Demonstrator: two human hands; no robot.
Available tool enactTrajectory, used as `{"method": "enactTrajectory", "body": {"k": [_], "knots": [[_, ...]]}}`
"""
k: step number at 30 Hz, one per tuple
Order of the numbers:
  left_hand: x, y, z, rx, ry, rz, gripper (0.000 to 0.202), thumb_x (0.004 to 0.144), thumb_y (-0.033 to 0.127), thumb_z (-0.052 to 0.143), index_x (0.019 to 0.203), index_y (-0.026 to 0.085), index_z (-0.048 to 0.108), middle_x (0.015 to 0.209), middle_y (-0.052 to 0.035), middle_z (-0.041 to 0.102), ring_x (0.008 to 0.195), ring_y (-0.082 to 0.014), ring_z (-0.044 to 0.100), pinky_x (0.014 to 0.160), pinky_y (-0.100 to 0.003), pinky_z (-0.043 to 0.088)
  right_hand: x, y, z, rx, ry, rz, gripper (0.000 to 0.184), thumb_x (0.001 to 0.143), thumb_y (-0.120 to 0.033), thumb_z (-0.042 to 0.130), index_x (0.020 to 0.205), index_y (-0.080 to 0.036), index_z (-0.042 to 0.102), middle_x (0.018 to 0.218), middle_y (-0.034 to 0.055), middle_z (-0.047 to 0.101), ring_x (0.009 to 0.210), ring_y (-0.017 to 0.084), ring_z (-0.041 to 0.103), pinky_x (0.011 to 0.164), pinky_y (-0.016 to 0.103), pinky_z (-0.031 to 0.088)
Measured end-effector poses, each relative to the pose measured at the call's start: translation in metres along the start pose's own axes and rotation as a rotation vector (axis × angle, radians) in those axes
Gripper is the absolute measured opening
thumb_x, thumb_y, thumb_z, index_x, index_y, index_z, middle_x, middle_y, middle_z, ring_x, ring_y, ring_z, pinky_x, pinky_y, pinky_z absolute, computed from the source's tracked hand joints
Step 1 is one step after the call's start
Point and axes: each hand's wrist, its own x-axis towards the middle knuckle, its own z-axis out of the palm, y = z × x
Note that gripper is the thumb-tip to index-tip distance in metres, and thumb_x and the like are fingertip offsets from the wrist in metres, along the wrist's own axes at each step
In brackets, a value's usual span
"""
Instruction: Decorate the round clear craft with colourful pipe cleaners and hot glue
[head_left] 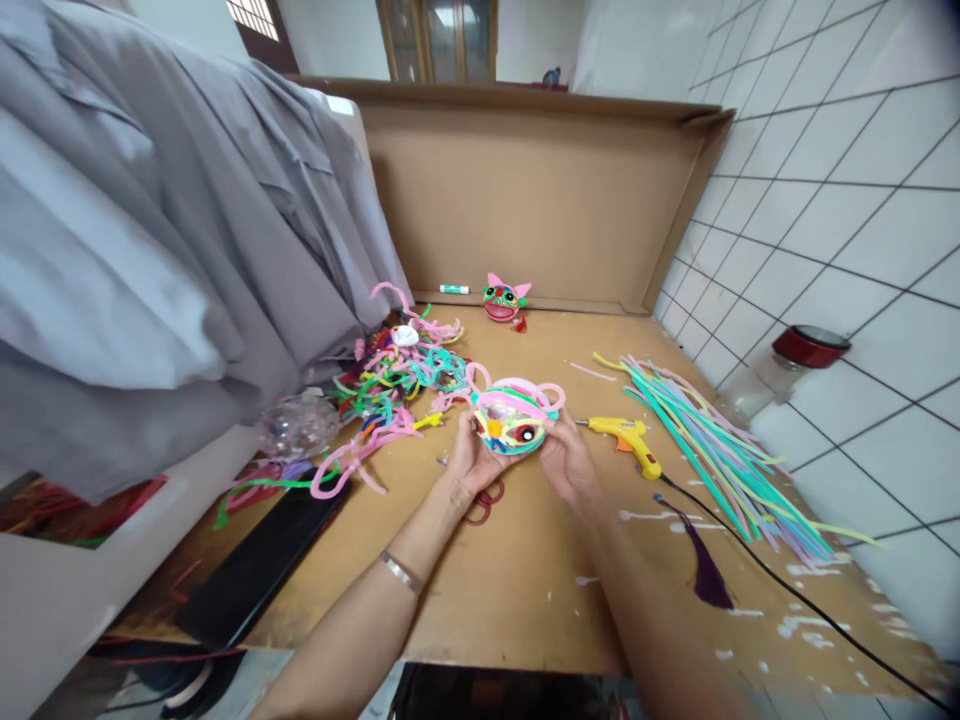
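Both hands hold a pipe-cleaner lion-dance head [514, 412] over the middle of the table. It has pink loops for ears, a coloured rim, an orange nose and black-and-white eyes. My left hand [474, 460] is closed around its left and lower side. On its right edge, the fingers of my right hand [566, 455] are closed. Just right of that hand lies a yellow hot glue gun [624, 440], nozzle toward the head. Below my left hand rest dark red loops [484, 503], partly covered by the wrist.
Tangled pipe cleaners [405, 375] lie left; straight ones [705, 450] lie right beside the tiled wall. A finished lion head [502, 298] and glue stick [454, 289] sit by the cardboard panel [517, 190]. A purple tassel [705, 565], black cord, jar [780, 370] and black case [259, 565] are also there.
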Motion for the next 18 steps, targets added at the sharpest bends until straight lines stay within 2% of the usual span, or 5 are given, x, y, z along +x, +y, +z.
{"method": "enactTrajectory", "body": {"k": [4, 9, 13, 16, 18], "knots": [[-0.004, -0.002, 0.003, 0.000, -0.057, -0.059, 0.049, 0.080, 0.040, 0.054, 0.121, 0.014, 0.056, 0.116, -0.0169, 0.069, 0.116, -0.0355, 0.060, 0.097, -0.063, 0.044, 0.004, 0.001, -0.009, -0.002, -0.042, -0.002, 0.035, 0.065, -0.024, 0.065, 0.100, -0.024, 0.061, 0.105, 0.0004, 0.072, 0.101, 0.023, 0.065, 0.093, 0.039, 0.050], [-0.004, -0.006, 0.008, 0.024, -0.017, -0.029, 0.044, 0.078, 0.041, 0.057, 0.115, 0.016, 0.057, 0.120, -0.0155, 0.067, 0.114, -0.0332, 0.061, 0.096, -0.058, 0.047, 0.010, 0.005, -0.017, -0.109, -0.051, -0.012, 0.029, 0.071, -0.033, 0.059, 0.097, -0.021, 0.062, 0.096, 0.0033, 0.073, 0.098, 0.024, 0.066, 0.090, 0.041, 0.050], [0.001, -0.008, 0.009, 0.072, 0.031, 0.110, 0.042, 0.075, 0.044, 0.061, 0.107, 0.017, 0.058, 0.115, -0.0129, 0.068, 0.109, -0.0307, 0.064, 0.091, -0.053, 0.052, 0.013, 0.008, -0.024, -0.324, 0.217, -0.153, 0.031, 0.068, -0.036, 0.066, 0.094, -0.020, 0.061, 0.095, 0.0039, 0.070, 0.091, 0.021, 0.064, 0.086, 0.038, 0.050], [0.004, -0.009, 0.007, 0.166, 0.109, 0.251, 0.042, 0.070, 0.042, 0.069, 0.104, 0.019, 0.057, 0.107, -0.0087, 0.069, 0.103, -0.0270, 0.065, 0.086, -0.048, 0.055, 0.011, 0.005, -0.028, -0.628, 0.469, -0.400, 0.030, 0.071, -0.039, 0.067, 0.092, -0.018, 0.062, 0.091, 0.0053, 0.067, 0.085, 0.019, 0.062, 0.083, 0.037, 0.050], [0.006, -0.009, 0.006, 0.223, 0.168, 0.338, 0.043, 0.067, 0.039, 0.073, 0.102, 0.021, 0.056, 0.102, -0.0051, 0.069, 0.097, -0.0238, 0.066, 0.082, -0.044, 0.056, 0.008, -0.001, -0.029, -0.856, 0.496, -0.573, 0.025, 0.078, -0.040, 0.063, 0.088, -0.017, 0.064, 0.087, 0.0058, 0.065, 0.082, 0.019, 0.061, 0.080, 0.036, 0.049]]}}
